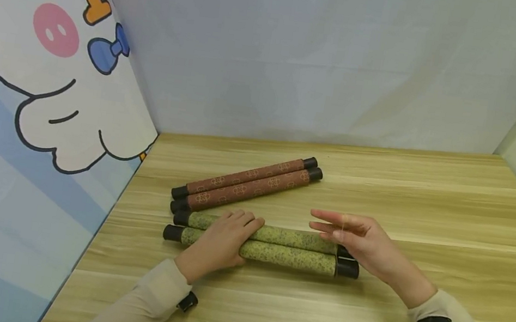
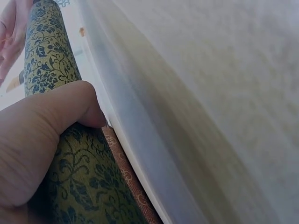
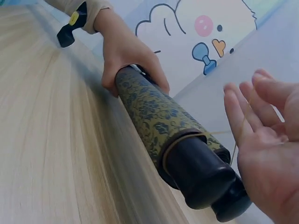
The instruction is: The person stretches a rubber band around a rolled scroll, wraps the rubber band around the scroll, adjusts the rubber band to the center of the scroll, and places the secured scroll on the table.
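Two scrolls in green patterned cloth with black end knobs lie side by side on the table: a front green scroll (image 1: 291, 257) and a rear green scroll (image 1: 294, 238). My left hand (image 1: 224, 238) grips the pair left of the middle, thumb on the near side, fingers over the top. At the right end is my right hand (image 1: 367, 246), its fingers straight and spread. A thin rubber band (image 3: 182, 137) circles the end of one green scroll and stretches across to the right hand's fingers. How it runs round the fingers is partly hidden.
Behind the green pair, two reddish-brown scrolls (image 1: 254, 185) with black knobs lie slanting on the wooden table (image 1: 430, 207). A pale cloth wall (image 1: 303, 52) stands along the back edge. To the left is a panel (image 1: 101, 183) printed with cartoon figures.
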`<state>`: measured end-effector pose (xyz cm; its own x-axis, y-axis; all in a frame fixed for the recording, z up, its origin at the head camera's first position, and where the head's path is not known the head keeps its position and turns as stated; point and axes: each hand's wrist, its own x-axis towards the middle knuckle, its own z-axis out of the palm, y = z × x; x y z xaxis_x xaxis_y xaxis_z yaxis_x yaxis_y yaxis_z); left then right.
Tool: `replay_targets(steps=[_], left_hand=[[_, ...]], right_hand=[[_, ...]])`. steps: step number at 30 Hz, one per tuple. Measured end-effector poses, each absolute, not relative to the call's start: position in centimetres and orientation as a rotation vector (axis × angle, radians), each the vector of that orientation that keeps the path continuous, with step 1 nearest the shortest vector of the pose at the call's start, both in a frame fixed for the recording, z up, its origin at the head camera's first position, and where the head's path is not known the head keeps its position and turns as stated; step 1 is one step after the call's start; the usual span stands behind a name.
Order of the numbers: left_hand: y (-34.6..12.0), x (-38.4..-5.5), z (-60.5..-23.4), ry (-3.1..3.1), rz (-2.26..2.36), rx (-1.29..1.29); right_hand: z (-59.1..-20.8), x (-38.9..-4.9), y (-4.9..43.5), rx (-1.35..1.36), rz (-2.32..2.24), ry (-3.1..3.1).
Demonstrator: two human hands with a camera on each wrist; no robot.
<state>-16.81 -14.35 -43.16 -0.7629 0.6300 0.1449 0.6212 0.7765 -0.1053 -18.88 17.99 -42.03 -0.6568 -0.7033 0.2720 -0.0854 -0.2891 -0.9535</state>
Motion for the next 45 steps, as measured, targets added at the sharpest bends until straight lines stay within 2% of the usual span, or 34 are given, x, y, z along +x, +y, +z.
replay_targets(steps=[8, 13, 17, 32, 38, 45], left_hand=[[-14.3, -16.7, -42.8, -2.796, 0.054, -0.966], [-14.1, -16.7, -42.9, -2.807, 0.046, -0.936], [-14.2, -16.6, -43.0, -2.851, 0.015, -0.904], [-14.7, -16.7, -42.7, -2.821, -0.077, -0.752], [-14.9, -16.7, -42.6, -2.773, -0.079, -0.636], [-14.8, -16.4, -42.2, -2.702, -0.101, -0.586]], right_hand=[[-41.7, -17.4, 16.5, -1.165, -1.582, 2.475], [-41.6, -16.7, 15.5, -1.313, -1.299, 2.815], [-41.5, -16.4, 15.4, -1.321, -1.144, 3.023], [-40.7, -15.9, 15.7, -1.003, -1.016, 3.181], [-40.1, -15.9, 15.9, -0.699, -1.223, 3.068], [-39.8, -16.2, 15.9, -0.589, -1.351, 2.953]])
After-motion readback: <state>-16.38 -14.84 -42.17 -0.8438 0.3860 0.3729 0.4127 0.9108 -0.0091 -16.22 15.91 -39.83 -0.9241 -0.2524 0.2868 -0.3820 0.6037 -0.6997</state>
